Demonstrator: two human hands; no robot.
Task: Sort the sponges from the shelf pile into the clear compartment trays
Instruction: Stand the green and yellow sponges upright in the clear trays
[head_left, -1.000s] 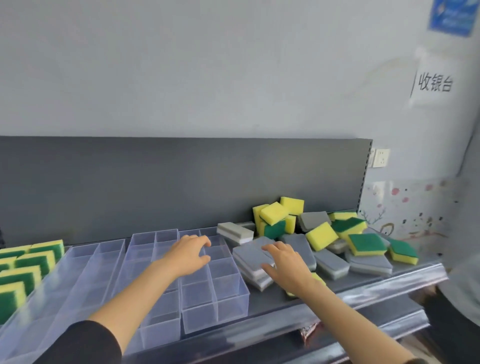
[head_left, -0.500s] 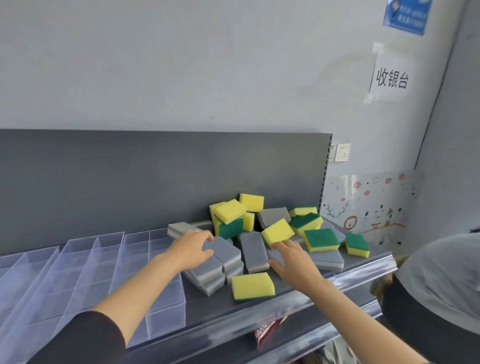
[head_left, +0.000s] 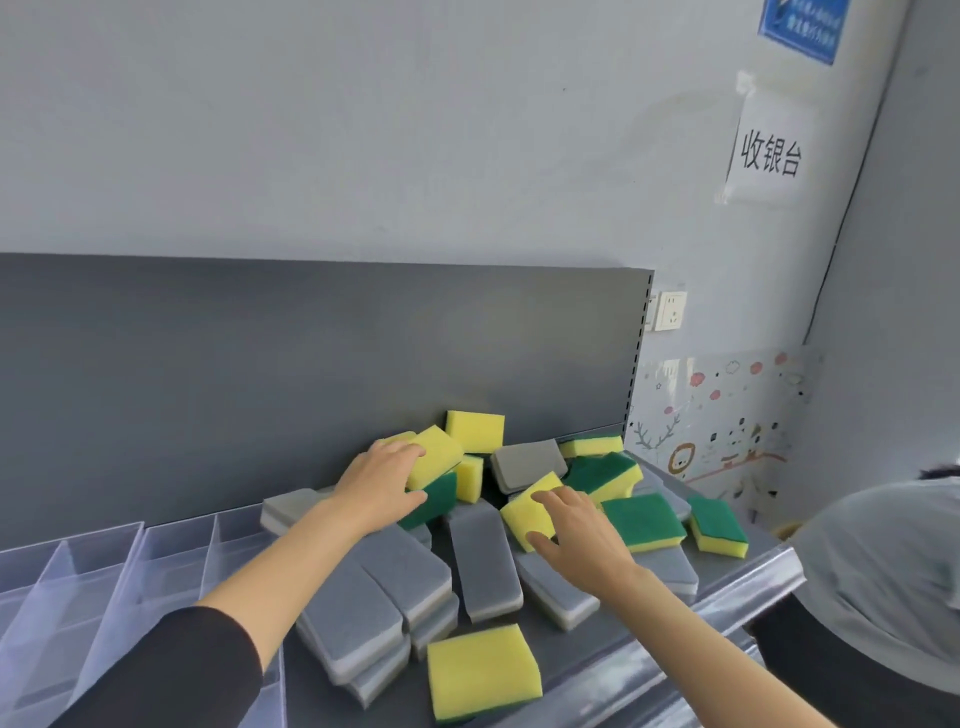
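Note:
A pile of sponges lies on the grey shelf (head_left: 748, 564): yellow-and-green ones at the back and right, grey ones (head_left: 483, 558) in front. My left hand (head_left: 382, 480) grips a yellow-and-green sponge (head_left: 436, 457) at the back of the pile, fingers over its top and thumb beneath. My right hand (head_left: 579, 530) closes on another yellow sponge (head_left: 527, 512) in the middle, fingers on its top and thumb at its near edge. A loose yellow sponge (head_left: 483, 670) lies at the shelf's front edge. The clear compartment trays (head_left: 104, 571) sit at the left.
A dark grey back panel (head_left: 260, 384) rises behind the shelf. Another person in a grey top (head_left: 883, 587) stands close at the right end of the shelf. A wall socket (head_left: 670, 310) and a paper sign (head_left: 769, 153) are on the wall.
My view has swung right, so the trays slid to the left. Both hands moved deeper into the pile, from grey sponges onto yellow-and-green ones.

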